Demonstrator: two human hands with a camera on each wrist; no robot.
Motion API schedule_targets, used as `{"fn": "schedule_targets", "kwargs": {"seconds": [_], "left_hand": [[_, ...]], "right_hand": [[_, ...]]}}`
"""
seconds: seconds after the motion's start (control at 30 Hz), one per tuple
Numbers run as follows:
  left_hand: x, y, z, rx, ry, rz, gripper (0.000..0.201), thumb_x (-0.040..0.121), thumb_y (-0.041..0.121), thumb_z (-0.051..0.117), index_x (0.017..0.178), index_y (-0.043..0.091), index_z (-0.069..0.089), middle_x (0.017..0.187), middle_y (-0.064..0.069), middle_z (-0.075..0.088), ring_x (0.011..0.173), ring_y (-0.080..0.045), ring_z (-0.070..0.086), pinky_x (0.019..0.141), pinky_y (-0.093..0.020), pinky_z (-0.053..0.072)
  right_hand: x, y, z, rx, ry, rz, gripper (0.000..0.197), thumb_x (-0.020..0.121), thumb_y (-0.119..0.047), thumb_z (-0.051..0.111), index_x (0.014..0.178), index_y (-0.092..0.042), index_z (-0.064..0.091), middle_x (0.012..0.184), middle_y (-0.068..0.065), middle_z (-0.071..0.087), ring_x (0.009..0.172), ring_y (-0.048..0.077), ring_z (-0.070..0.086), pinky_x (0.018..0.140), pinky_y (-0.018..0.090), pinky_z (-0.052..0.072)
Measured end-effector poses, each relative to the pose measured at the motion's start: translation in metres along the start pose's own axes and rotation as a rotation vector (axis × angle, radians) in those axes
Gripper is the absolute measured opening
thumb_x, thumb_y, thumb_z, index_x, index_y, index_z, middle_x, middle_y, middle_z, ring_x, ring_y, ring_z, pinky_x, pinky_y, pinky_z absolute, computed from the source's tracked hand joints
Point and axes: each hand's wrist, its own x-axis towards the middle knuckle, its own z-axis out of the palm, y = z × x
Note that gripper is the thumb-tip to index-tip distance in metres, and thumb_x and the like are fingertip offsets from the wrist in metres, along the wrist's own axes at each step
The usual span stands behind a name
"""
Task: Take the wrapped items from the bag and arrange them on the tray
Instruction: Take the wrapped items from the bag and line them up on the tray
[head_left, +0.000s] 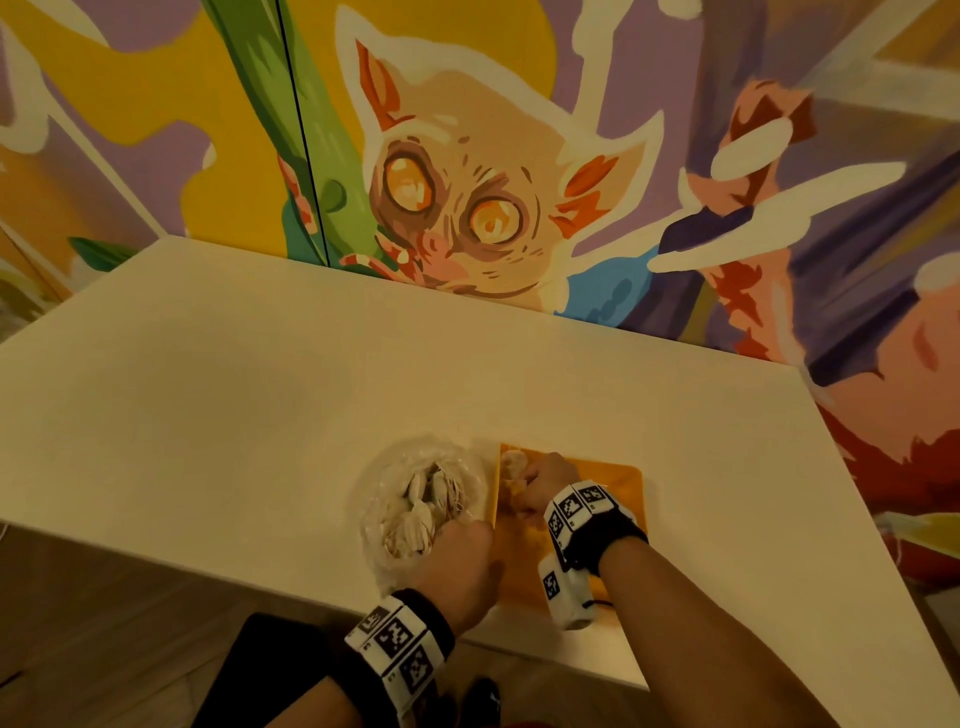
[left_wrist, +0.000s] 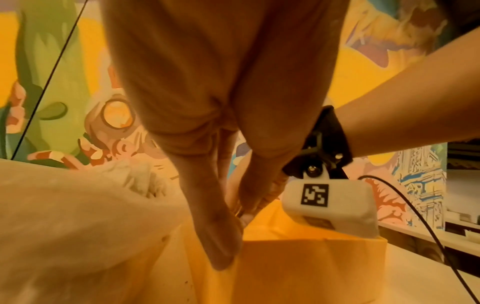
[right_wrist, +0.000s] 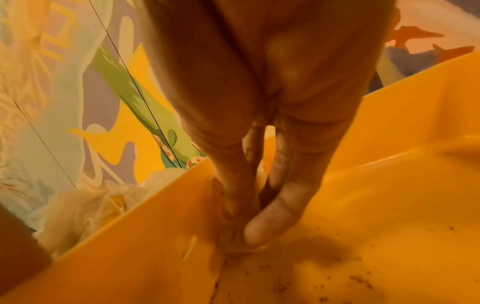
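Gripping the tray's near-left rim, the left hand is steadying it at the tabletop's near edge. Just beyond, the right hand's fingers are pinching one wrapped item down against the tray's left wall. Farther left, just beside the tray, the bag is lying open with more bundles, nearer the left hand.

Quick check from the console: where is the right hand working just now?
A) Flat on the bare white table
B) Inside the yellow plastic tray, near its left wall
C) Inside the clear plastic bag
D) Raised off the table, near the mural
B: the right hand reaches down into the yellow plastic tray, its fingers pinching a pale wrapped item against the floor by the left wall.
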Motion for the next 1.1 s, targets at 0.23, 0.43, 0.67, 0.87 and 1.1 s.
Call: {"fn": "schedule_targets", "kwargs": {"seconds": [0.23,0.43,0.67,0.87,1.1], "left_hand": [[0.005,-0.001,0.003,-0.017,0.013,-0.01,0.025,0.094,0.016,0.056,0.119,0.014,0.059,0.11,-0.005,0.063,0.097,-0.016,0.063,0.082,-0.031,0.057],[0.006,-0.001,0.002,-0.034,0.012,-0.002,0.024,0.093,0.012,0.057,0.117,0.011,0.061,0.109,-0.005,0.066,0.096,-0.017,0.065,0.082,-0.032,0.057],[0.006,-0.002,0.002,-0.063,0.021,-0.003,0.026,0.094,0.012,0.056,0.119,0.012,0.061,0.112,-0.006,0.065,0.098,-0.017,0.064,0.084,-0.031,0.057],[0.006,0.0,0.002,-0.059,0.015,-0.002,0.025,0.093,0.009,0.054,0.117,0.012,0.062,0.109,-0.005,0.065,0.096,-0.017,0.064,0.084,-0.03,0.056],[0.006,0.002,-0.002,-0.04,-0.021,0.026,0.018,0.09,0.002,0.054,0.1,0.013,0.065,0.095,-0.004,0.065,0.087,-0.017,0.064,0.074,-0.024,0.055]], "right_hand": [[0.006,-0.003,0.007,-0.038,0.032,0.077,0.018,0.084,-0.02,0.071,0.096,-0.007,0.074,0.096,0.008,0.074,0.08,0.018,0.068,0.053,0.022,0.051],[0.01,-0.005,0.008,-0.083,0.129,0.104,0.018,0.086,-0.022,0.067,0.088,-0.004,0.07,0.083,0.008,0.065,0.064,0.018,0.055,0.04,0.019,0.035],[0.007,-0.004,0.008,-0.105,0.046,0.148,0.022,0.082,-0.024,0.071,0.078,-0.01,0.055,0.088,0.008,0.064,0.076,0.02,0.058,0.043,0.02,0.036],[0.009,-0.011,0.009,-0.122,0.048,0.145,0.023,0.082,-0.018,0.07,0.079,-0.01,0.049,0.091,0.007,0.055,0.081,0.021,0.055,0.045,0.021,0.037],[0.009,-0.016,0.007,-0.09,0.084,0.186,0.03,0.081,-0.015,0.073,0.071,-0.011,0.045,0.104,0.009,0.065,0.105,0.023,0.064,0.067,0.021,0.046]]}}
